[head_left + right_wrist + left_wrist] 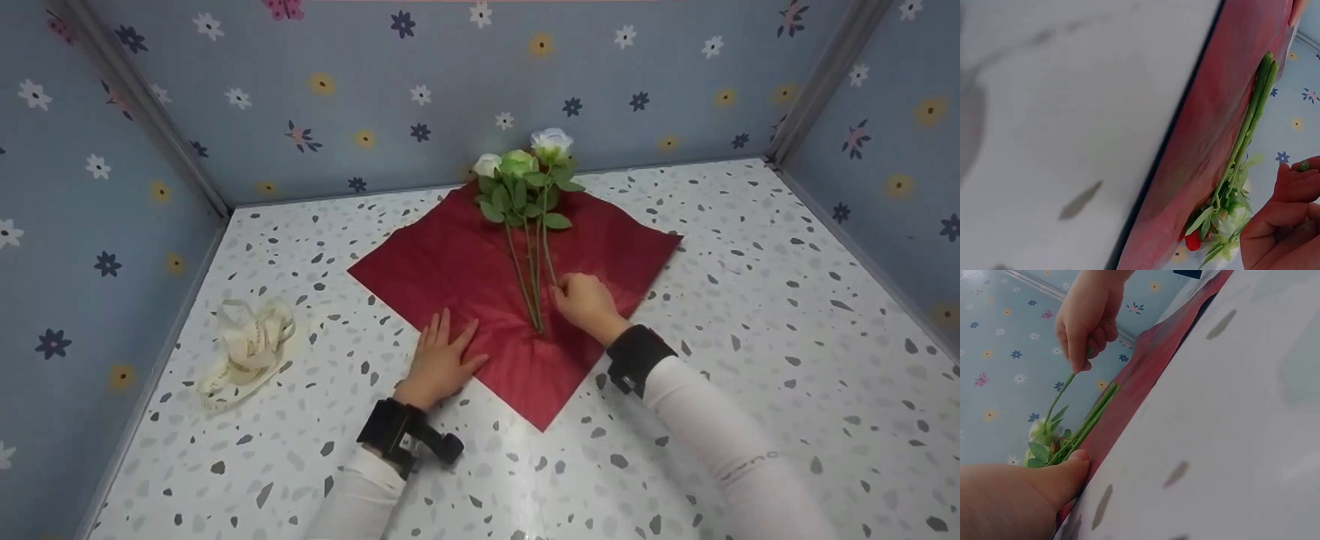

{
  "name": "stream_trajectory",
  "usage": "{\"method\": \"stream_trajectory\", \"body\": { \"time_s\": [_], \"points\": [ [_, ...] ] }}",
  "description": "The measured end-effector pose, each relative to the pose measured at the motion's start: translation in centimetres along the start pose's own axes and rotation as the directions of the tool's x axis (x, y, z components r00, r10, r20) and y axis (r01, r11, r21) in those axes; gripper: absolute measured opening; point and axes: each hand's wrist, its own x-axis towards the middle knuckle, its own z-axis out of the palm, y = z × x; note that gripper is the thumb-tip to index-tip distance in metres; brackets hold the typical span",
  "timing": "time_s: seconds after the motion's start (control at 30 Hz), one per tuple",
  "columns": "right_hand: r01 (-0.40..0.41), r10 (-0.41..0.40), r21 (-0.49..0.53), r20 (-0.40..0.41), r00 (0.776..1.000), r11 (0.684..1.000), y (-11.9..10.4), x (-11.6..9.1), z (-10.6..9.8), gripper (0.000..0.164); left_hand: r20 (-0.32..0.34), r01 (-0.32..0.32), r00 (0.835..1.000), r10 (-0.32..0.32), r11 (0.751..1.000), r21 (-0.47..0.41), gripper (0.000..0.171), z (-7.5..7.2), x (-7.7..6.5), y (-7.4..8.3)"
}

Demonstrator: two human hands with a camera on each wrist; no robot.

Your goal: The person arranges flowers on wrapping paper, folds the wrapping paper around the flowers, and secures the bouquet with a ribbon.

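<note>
A dark red sheet of wrapping paper lies on the table with one corner toward me. My right hand pinches the lower stem of a white rose above the paper's right half. Beside that rose, a green-tinged flower and a smaller white flower rest at the far corner, their bare green stems lying together along the sheet. A bit of red bloom shows among the leaves in the right wrist view. My left hand rests with spread fingers on the paper's left front edge.
A loose heap of cream printed ribbon lies on the speckled table at the left. Blue flower-patterned panels enclose the table at the back and both sides, close behind the blooms.
</note>
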Motion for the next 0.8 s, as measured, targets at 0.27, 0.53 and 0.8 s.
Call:
{"method": "stream_trajectory", "body": {
  "time_s": [0.27, 0.53, 0.8],
  "points": [
    [0.033, -0.034, 0.017, 0.048, 0.998, 0.999, -1.2, 0.3, 0.9, 0.03, 0.002, 0.0, 1.0, 0.0, 1.0, -0.013, 0.062, 0.0, 0.0, -0.1],
    [0.012, -0.01, -0.008, 0.154, 0.988, 1.0, -1.5, 0.4, 1.2, 0.036, 0.009, 0.013, 1.0, -0.013, 1.0, -0.005, 0.062, -0.2, 0.1, 0.0],
    [0.04, -0.021, -0.074, 0.244, 0.969, 0.996, -1.7, 0.5, 1.7, 0.036, 0.018, 0.019, 1.0, -0.019, 1.0, -0.006, 0.062, 0.0, 0.0, 0.0]
  ]
}}
